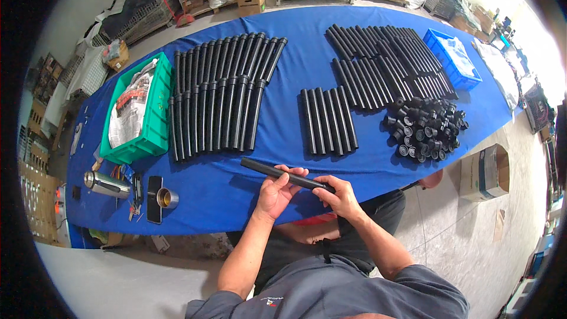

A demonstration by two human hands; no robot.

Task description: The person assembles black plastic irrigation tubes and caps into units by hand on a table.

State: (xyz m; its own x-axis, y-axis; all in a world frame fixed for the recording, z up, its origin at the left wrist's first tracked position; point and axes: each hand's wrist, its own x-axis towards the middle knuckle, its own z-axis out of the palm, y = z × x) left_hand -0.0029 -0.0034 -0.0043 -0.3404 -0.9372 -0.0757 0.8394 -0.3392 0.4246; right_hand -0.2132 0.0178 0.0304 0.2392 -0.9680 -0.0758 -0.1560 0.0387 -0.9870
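A black tube (302, 181) is held slantwise over the near side of the blue-covered table (289, 112), its left end jutting free. The left hand (273, 198) grips it loosely between thumb and fingers; the right hand (341, 197) pinches its right end, the fingers largely covering that end. Farther in on the table, right of its middle, six bare tubes (331, 121) lie side by side. To the table's right are a heap of black caps (422, 133) and, toward its far side, more bare tubes and a blue crate (447, 66). On the table's left half lie overlapping rows of collared tubes (227, 100), beside a green crate (136, 152). Near its left front corner are a steel flask (106, 184), a phone (154, 199) and a metal cup (168, 198).
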